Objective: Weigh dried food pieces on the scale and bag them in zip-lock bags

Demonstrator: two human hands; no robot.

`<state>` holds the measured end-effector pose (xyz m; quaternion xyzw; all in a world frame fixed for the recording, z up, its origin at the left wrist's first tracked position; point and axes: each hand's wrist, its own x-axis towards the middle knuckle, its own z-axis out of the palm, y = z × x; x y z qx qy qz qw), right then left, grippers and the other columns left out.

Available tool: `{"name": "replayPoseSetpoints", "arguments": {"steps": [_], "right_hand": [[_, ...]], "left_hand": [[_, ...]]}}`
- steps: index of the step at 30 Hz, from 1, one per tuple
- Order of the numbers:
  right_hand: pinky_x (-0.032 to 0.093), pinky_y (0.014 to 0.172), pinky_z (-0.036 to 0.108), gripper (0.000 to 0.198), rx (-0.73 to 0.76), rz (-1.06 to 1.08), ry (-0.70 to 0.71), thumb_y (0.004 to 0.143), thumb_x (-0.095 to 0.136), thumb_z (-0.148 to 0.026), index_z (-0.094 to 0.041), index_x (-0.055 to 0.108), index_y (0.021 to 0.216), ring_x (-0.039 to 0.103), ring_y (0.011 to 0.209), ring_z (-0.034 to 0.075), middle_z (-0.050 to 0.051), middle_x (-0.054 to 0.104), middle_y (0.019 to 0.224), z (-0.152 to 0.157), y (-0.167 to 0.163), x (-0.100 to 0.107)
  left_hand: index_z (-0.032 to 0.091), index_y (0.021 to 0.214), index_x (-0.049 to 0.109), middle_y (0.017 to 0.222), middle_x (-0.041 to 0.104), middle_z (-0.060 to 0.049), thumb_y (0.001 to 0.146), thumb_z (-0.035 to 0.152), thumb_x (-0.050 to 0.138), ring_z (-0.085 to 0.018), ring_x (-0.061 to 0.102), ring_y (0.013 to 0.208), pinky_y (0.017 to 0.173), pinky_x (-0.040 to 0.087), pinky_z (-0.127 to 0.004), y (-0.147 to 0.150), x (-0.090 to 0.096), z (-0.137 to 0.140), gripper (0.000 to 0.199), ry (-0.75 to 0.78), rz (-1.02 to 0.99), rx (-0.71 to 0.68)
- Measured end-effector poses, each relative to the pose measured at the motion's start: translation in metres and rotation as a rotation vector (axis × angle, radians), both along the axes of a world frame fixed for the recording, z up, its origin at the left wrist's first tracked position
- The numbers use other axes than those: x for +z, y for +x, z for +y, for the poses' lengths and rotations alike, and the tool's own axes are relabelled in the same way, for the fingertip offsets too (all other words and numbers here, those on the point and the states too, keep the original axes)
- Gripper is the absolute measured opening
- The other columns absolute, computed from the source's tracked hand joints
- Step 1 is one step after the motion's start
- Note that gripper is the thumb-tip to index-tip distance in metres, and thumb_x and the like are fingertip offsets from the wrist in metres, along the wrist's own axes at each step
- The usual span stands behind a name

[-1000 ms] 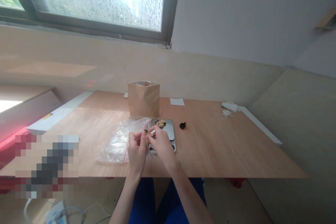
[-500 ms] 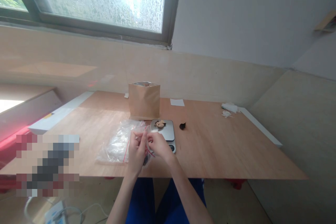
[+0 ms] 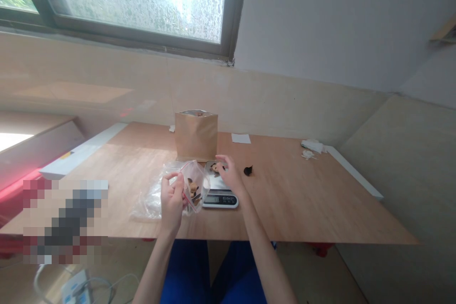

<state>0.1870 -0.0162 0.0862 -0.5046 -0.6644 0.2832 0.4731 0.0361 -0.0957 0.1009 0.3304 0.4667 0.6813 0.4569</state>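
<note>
Behind the scale (image 3: 221, 189), a kraft pouch (image 3: 195, 136) stands upright.

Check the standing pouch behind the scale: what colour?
Plain kraft brown; the pouch shows in the head view, upright behind the scale.

There was one brown paper bag (image 3: 195, 135), one scale (image 3: 221, 190), one held zip bag (image 3: 195, 185), one dark piece (image 3: 248, 170), one white paper slip (image 3: 241, 138), and two hands.
</note>
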Motion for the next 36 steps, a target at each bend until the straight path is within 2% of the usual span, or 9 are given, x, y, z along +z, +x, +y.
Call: {"name": "replayPoseSetpoints", "arguments": {"steps": [2, 4, 8, 13, 17, 21, 25, 31, 36], "right_hand": [[0.035, 0.099, 0.04, 0.033, 0.023, -0.204, 0.019, 0.075, 0.051, -0.015, -0.018, 0.058, 0.108, 0.047, 0.115, 0.02, 0.01, 0.056, 0.117, 0.012, 0.001, -0.02], [0.033, 0.1, 0.041, 0.035, 0.062, -0.334, 0.002, 0.074, 0.052, -0.011, -0.017, 0.057, 0.108, 0.047, 0.114, 0.021, 0.011, 0.056, 0.117, 0.018, 0.001, -0.034], [0.036, 0.094, 0.04, 0.022, 0.018, -0.369, -0.03, 0.079, 0.05, -0.016, -0.015, 0.061, 0.099, 0.051, 0.105, 0.021, 0.011, 0.06, 0.106, 0.02, -0.003, -0.04], [0.045, 0.079, 0.031, 0.028, 0.005, 0.053, -0.152, 0.083, 0.05, -0.035, -0.015, 0.057, 0.101, 0.057, 0.087, 0.018, 0.007, 0.062, 0.092, 0.003, -0.006, -0.021], [0.046, 0.064, 0.024, 0.035, 0.196, 0.352, -0.236, 0.079, 0.054, -0.043, -0.018, 0.048, 0.103, 0.059, 0.073, 0.014, 0.003, 0.061, 0.085, -0.026, -0.013, 0.006], [0.04, 0.054, 0.021, 0.027, 0.208, 0.171, -0.274, 0.077, 0.058, -0.038, -0.022, 0.044, 0.094, 0.055, 0.061, 0.013, -0.005, 0.055, 0.067, -0.054, -0.023, 0.029], [0.037, 0.051, 0.02, 0.017, 0.171, -0.025, -0.261, 0.076, 0.059, -0.032, -0.023, 0.046, 0.084, 0.053, 0.056, 0.012, -0.006, 0.054, 0.065, -0.063, -0.034, 0.034], [0.036, 0.053, 0.021, 0.003, 0.064, -0.018, -0.139, 0.08, 0.051, -0.024, -0.022, 0.051, 0.077, 0.05, 0.055, 0.012, -0.005, 0.054, 0.064, -0.059, -0.051, 0.03], [0.044, 0.067, 0.025, 0.014, 0.138, 0.069, -0.228, 0.083, 0.04, -0.018, -0.019, 0.053, 0.078, 0.059, 0.075, 0.014, 0.002, 0.062, 0.08, -0.06, -0.047, 0.031]], "left_hand": [[0.02, 0.1, 0.048, 0.042, 0.035, 0.013, 0.076, 0.047, 0.06, -0.004, 0.029, 0.031, 0.03, 0.023, -0.012, 0.0, -0.002, 0.0, 0.038, -0.009, 0.006, -0.033], [0.019, 0.101, 0.051, 0.043, 0.035, 0.012, 0.075, 0.049, 0.059, -0.003, 0.029, 0.031, 0.031, 0.023, -0.011, 0.0, -0.004, 0.001, 0.041, -0.023, 0.009, -0.033], [0.017, 0.095, 0.051, 0.044, 0.036, 0.012, 0.072, 0.053, 0.061, -0.003, 0.03, 0.032, 0.031, 0.023, -0.011, -0.003, -0.007, 0.001, 0.043, -0.048, -0.01, -0.005], [0.018, 0.093, 0.051, 0.044, 0.035, 0.012, 0.071, 0.053, 0.062, -0.002, 0.029, 0.031, 0.03, 0.021, -0.01, -0.005, -0.008, 0.003, 0.043, -0.043, -0.036, -0.013], [0.018, 0.092, 0.05, 0.044, 0.036, 0.012, 0.071, 0.052, 0.063, -0.003, 0.031, 0.031, 0.03, 0.023, -0.01, -0.001, -0.007, 0.004, 0.042, -0.034, -0.06, -0.015], [0.019, 0.093, 0.048, 0.046, 0.04, 0.011, 0.072, 0.052, 0.062, -0.004, 0.035, 0.033, 0.031, 0.027, -0.011, 0.007, -0.005, 0.002, 0.041, -0.029, -0.066, -0.02], [0.02, 0.091, 0.047, 0.044, 0.036, 0.012, 0.075, 0.052, 0.059, -0.004, 0.031, 0.031, 0.03, 0.027, -0.013, 0.011, -0.004, -0.002, 0.037, 0.036, -0.022, -0.071], [0.02, 0.081, 0.045, 0.045, 0.039, 0.009, 0.076, 0.05, 0.058, -0.004, 0.031, 0.034, 0.033, 0.026, -0.013, 0.015, 0.001, -0.012, 0.033, 0.075, 0.053, -0.246], [0.02, 0.075, 0.044, 0.044, 0.035, 0.01, 0.074, 0.049, 0.061, -0.003, 0.026, 0.033, 0.031, 0.022, -0.013, 0.019, 0.008, -0.017, 0.034, 0.052, -0.046, -0.274]]}}
